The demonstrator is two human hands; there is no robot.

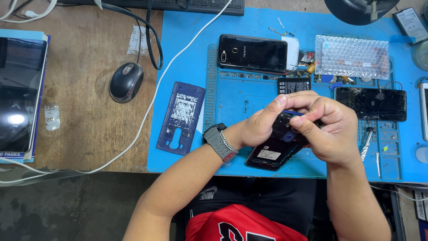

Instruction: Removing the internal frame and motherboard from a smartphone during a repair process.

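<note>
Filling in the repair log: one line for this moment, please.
left hand: grips opened phone | right hand: holds thin blue tool over it | surface: blue mat

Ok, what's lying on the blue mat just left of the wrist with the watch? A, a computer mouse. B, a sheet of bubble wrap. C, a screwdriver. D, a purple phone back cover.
D: the purple phone back cover lies flat on the blue mat, just left of the watch on the left hand.
</note>
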